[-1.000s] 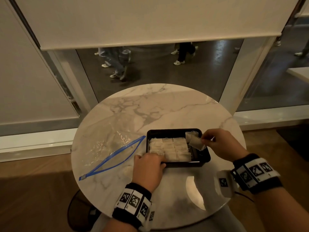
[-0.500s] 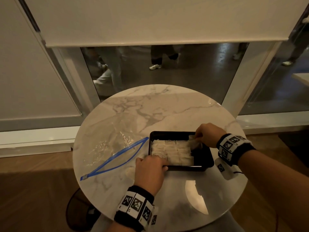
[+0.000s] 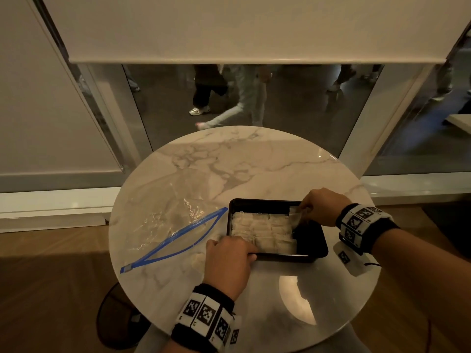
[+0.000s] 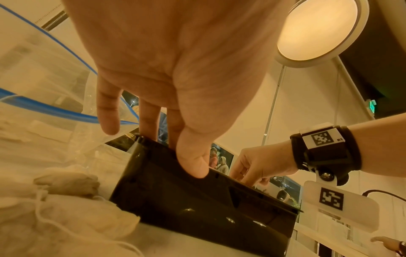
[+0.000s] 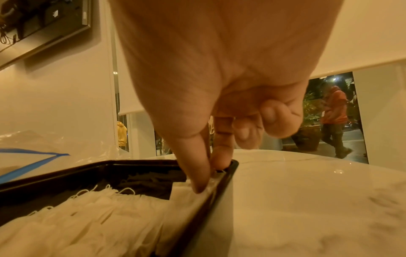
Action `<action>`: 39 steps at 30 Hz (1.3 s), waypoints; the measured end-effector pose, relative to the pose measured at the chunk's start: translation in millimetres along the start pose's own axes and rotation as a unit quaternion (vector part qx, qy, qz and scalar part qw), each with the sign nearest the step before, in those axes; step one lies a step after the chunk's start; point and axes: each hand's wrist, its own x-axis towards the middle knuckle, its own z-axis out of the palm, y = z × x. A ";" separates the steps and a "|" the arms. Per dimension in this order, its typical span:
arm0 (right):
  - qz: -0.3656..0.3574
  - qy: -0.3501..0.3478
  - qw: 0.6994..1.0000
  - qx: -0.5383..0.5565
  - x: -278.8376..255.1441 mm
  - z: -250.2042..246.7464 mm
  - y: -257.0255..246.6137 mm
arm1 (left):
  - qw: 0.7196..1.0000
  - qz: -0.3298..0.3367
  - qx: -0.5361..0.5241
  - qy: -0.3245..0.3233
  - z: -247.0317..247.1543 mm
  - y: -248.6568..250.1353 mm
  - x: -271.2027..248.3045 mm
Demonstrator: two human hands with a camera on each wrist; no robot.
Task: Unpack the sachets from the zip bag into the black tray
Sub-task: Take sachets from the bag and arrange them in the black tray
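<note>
tray [image 3: 314, 250]: 1 | zip bag [image 3: 173, 233]: 1 | sachets [image 3: 262, 231]: roughly 12, blurred

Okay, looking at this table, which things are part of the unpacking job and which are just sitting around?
Part of the job:
black tray
sachets lined up in the tray
sachet pinched by the right hand
left hand gripping the tray rim
zip bag
loose sachets beside the tray

Just there:
marble table
window blind
passers-by outside

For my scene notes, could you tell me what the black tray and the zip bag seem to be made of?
Black tray: probably thin moulded plastic, glossy, with highlights on its wall. Zip bag: clear, crinkly plastic film with a blue zip strip; the marble-look table shows through it.
</note>
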 end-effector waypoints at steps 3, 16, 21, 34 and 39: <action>0.004 -0.007 1.000 -0.006 1.4 1.9 -2.6 | 1.000 0.001 -0.004 -0.005 -0.6 -0.3 -0.2; 0.034 0.000 0.998 -0.045 5.5 3.1 -12.9 | 1.000 0.006 -0.017 -0.005 -0.9 -1.4 -1.1; 0.040 -0.009 0.996 -0.073 3.9 -2.9 -16.5 | 1.000 0.006 -0.017 -0.005 -1.0 -1.8 -2.1; 0.035 0.000 0.998 -0.049 -0.2 -7.7 -20.2 | 1.000 0.009 -0.022 -0.005 -1.9 -2.2 -1.6; 0.036 -0.017 0.998 -0.051 0.7 -2.0 -19.7 | 1.000 0.010 -0.026 -0.006 -2.1 -2.0 -1.1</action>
